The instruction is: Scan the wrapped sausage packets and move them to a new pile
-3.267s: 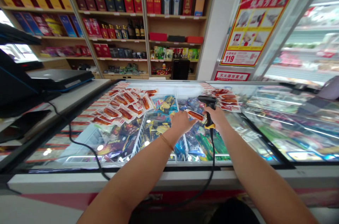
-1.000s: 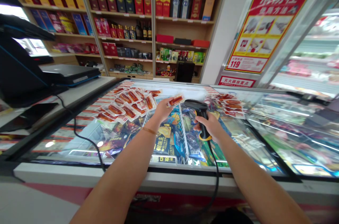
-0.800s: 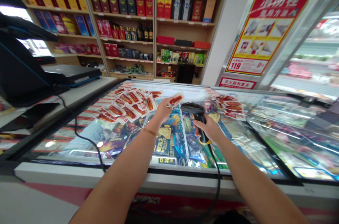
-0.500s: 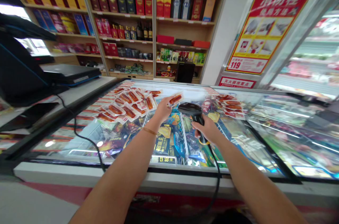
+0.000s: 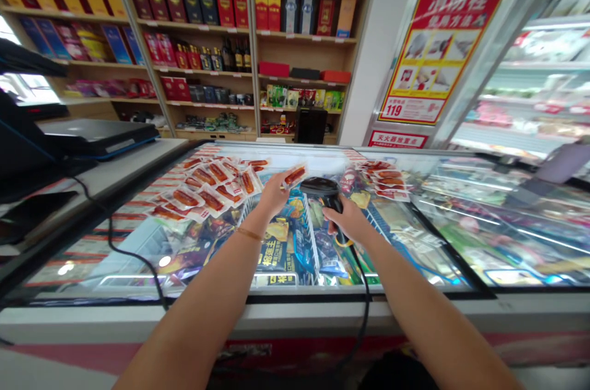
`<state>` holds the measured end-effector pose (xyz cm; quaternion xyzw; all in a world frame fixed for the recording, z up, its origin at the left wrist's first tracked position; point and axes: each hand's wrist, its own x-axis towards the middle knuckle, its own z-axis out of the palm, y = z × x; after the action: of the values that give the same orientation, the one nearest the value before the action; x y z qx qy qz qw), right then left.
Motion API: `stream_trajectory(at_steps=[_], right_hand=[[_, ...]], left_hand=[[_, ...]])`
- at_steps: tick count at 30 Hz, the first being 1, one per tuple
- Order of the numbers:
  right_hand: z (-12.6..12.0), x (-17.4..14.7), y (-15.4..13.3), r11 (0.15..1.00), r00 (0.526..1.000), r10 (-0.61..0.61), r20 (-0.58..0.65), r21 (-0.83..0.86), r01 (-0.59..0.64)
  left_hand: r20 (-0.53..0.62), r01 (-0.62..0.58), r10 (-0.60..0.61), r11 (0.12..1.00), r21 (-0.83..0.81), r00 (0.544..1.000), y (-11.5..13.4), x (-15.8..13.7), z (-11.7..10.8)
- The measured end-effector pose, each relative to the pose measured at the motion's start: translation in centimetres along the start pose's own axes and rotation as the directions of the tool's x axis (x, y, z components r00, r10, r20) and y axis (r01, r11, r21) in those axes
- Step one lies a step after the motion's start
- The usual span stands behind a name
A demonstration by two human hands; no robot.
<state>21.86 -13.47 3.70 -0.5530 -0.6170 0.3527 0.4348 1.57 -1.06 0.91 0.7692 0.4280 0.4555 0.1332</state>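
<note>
Left hand (image 5: 275,193) grips a clear packet (image 5: 291,171) — one reddish sausage (image 5: 295,175) inside.

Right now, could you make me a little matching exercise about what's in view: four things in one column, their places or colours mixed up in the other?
Things:
1. Handheld scanner
2. Lifted packet
3. Thin band
4. Poster showing 119

Places or colours:
A. Around the left wrist
B. Mostly red and yellow
C. In the grip of the right hand
D. In the grip of the left hand

Pairs: 1-C, 2-D, 3-A, 4-B.
</note>
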Motion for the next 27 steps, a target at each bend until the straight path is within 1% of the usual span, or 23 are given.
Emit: stream_trajectory(at_steps=[4, 7, 9, 12, 15, 18, 19, 21, 23, 25, 27], right_hand=[[-1.1, 0.8, -0.1, 0.989, 0.99, 0.054, -0.129, 0.142, -0.035], [-3.5, 1.2, -0.7, 0.974, 0.969, 0.12, -0.218, 0.215, -0.072], [-6.1, 1.4, -0.9, 0.966, 0.948, 0.139, -0.285, 0.25, -0.067], [-10.9, 1.5, -0.3, 0.964, 0.907, 0.146, -0.394, 0.264, -0.041], [-15.6, 1.4, 1.1, 0.969, 0.849, 0.17, -0.501, 0.242, -0.052], [-19.0, 1.0, 2.0, 0.974, 0.796, 0.185, -0.577, 0.217, -0.07], [-19.7, 0.8, 2.1, 0.973, 0.785, 0.193, -0.589, 0.215, -0.078], [-20.7, 0.6, 2.2, 0.972, 0.778, 0.21, -0.593, 0.216, -0.097], [-21.0, 0.5, 2.3, 0.971, 0.785, 0.22, -0.58, 0.211, -0.117], [-21.0, 0.5, 2.7, 0.971, 0.802, 0.22, -0.555, 0.205, -0.124], [-20.7, 0.8, 3.1, 0.972, 0.815, 0.217, -0.537, 0.2, -0.127]], left_hand=[[0.091, 0.031, -0.031, 1.0, 0.002, 0.995, 0.9, -0.1, 1.1], [0.159, 0.002, -0.004, 1.0, 0.01, 0.987, 2.1, 0.5, 2.4], [0.21, -0.022, 0.022, 1.0, 0.0, 0.977, 3.4, 1.5, 3.5], [0.269, -0.072, 0.074, 0.997, -0.016, 0.96, 6.1, 3.7, 6.0], [0.293, -0.141, 0.151, 0.988, -0.055, 0.944, 9.5, 6.5, 9.6], [0.282, -0.244, 0.267, 0.963, -0.114, 0.922, 12.6, 9.6, 13.9], [0.283, -0.274, 0.301, 0.953, -0.13, 0.911, 13.4, 10.5, 15.3], [0.299, -0.307, 0.338, 0.94, -0.146, 0.893, 14.4, 12.1, 17.9], [0.316, -0.296, 0.323, 0.946, -0.13, 0.892, 14.8, 13.3, 19.9], [0.317, -0.267, 0.284, 0.959, -0.096, 0.905, 14.7, 14.0, 21.1], [0.312, -0.247, 0.257, 0.966, -0.07, 0.915, 14.3, 14.1, 21.3]])
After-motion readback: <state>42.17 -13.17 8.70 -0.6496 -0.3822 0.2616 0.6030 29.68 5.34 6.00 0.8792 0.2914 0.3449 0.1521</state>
